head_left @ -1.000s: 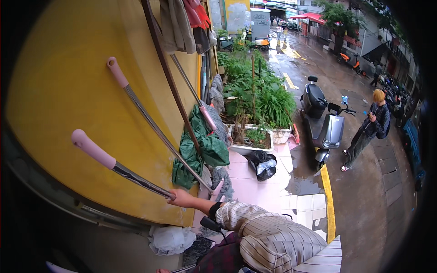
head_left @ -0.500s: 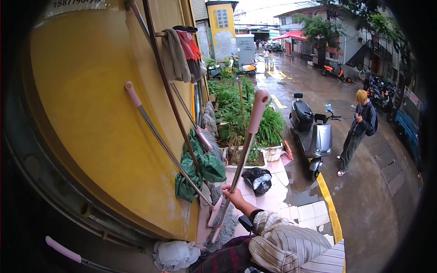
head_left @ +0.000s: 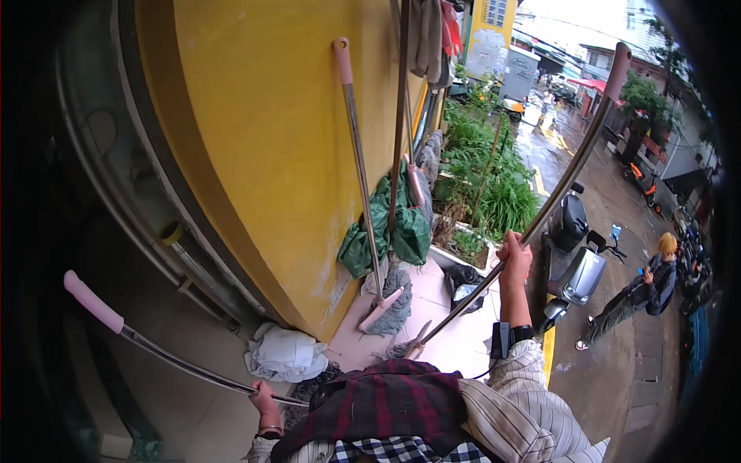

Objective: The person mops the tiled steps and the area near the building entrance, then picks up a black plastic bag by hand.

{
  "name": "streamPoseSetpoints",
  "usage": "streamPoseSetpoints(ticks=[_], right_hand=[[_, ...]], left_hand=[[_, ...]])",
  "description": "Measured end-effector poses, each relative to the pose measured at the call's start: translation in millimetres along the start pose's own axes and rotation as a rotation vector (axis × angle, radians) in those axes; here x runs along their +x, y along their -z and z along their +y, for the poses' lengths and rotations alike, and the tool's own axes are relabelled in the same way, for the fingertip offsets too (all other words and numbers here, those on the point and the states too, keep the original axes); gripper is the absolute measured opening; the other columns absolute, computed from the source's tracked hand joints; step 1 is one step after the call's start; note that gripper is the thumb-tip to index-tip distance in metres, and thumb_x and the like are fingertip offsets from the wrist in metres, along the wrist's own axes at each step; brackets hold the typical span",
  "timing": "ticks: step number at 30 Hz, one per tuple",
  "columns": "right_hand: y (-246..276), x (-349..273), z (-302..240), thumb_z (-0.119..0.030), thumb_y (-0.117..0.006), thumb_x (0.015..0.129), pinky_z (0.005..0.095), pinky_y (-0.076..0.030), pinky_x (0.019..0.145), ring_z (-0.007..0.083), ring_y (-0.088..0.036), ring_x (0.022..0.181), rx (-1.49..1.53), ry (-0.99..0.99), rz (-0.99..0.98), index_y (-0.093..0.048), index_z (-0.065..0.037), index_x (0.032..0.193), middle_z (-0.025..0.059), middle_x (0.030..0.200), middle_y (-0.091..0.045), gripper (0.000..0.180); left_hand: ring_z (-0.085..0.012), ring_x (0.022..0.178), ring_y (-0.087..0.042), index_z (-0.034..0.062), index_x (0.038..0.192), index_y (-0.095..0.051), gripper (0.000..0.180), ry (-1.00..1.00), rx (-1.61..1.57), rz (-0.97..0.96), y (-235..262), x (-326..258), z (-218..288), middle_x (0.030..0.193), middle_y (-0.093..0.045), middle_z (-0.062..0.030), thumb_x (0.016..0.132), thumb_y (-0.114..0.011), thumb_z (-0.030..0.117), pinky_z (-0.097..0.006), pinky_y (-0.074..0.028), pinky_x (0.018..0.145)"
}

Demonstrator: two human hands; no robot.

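Observation:
My right hand (head_left: 515,258) is shut on a long metal mop pole (head_left: 559,189). The pole slants up to the right to a pink grip (head_left: 617,69), and its mop end (head_left: 409,349) rests on the pale tiles below. My left hand (head_left: 265,401) grips a second metal pole (head_left: 181,363) low at the left. That one runs up-left to a pink grip (head_left: 93,301). A third mop (head_left: 361,185) with a pink grip leans untouched against the yellow wall (head_left: 270,131), its grey head (head_left: 392,305) on the tiles.
A green bag (head_left: 386,231) and a white cloth bundle (head_left: 285,355) lie at the wall's foot. Clothes (head_left: 428,38) hang above. Green plants (head_left: 486,185) and a black bag (head_left: 465,279) stand beyond. Parked scooters (head_left: 579,270) and a standing person (head_left: 644,293) are on the wet street.
The pole in my right hand has swung from leaning left, through upright, to slanting right. My left hand and its pole have come into view at lower left.

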State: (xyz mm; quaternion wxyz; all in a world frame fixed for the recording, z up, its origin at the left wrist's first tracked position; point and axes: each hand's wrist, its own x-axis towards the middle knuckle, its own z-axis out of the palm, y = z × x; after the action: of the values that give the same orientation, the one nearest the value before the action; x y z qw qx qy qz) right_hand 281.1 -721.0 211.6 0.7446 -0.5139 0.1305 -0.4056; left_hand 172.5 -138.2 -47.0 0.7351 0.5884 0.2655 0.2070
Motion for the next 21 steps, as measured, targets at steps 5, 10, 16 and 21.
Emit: streamPoseSetpoints(ticks=[5,10,16,21], right_hand=[[-60,8,27,-0.015,-0.063,0.080,0.0212,-0.025,0.042,0.0052,-0.031,0.042,-0.045,-0.041,-0.072,-0.053,-0.005,0.081,-0.0041,0.052,-0.038,0.014],[-123,20,75,-0.015,-0.064,0.080,0.0194,-0.030,0.045,0.0038,-0.038,0.048,-0.110,-0.071,-0.224,-0.057,-0.004,0.081,-0.0044,0.059,-0.044,0.013],[-178,42,204,-0.015,-0.064,0.081,0.0197,-0.042,0.066,0.0064,-0.052,0.070,-0.149,-0.121,-0.376,-0.061,0.000,0.098,-0.0011,0.077,-0.058,0.023],[-199,37,260,-0.012,-0.059,0.084,0.0230,-0.036,0.092,0.0123,-0.050,0.106,-0.217,-0.235,-0.719,-0.048,0.002,0.119,0.0081,0.114,-0.054,0.039]], left_hand=[[-0.0079,0.043,-0.036,0.0069,0.072,-0.043,0.011,0.010,0.047,0.084,-6,-13,5,0.052,-0.036,0.0017,0.079,-0.049,0.001,-0.024,-0.030,0.041],[-0.0078,0.044,-0.033,0.0079,0.072,-0.040,0.013,0.035,0.041,0.187,-16,-36,18,0.053,-0.034,0.0023,0.081,-0.047,0.002,-0.024,-0.031,0.043],[-0.0093,0.050,-0.034,0.0070,0.069,-0.038,0.014,0.022,0.030,0.326,-39,-72,28,0.054,-0.033,0.0016,0.081,-0.044,0.002,-0.025,-0.032,0.047],[-0.0097,0.051,-0.033,0.0069,0.067,-0.038,0.016,-0.086,0.021,0.337,-39,-107,22,0.055,-0.035,0.0005,0.081,-0.044,0.002,-0.024,-0.031,0.049]])
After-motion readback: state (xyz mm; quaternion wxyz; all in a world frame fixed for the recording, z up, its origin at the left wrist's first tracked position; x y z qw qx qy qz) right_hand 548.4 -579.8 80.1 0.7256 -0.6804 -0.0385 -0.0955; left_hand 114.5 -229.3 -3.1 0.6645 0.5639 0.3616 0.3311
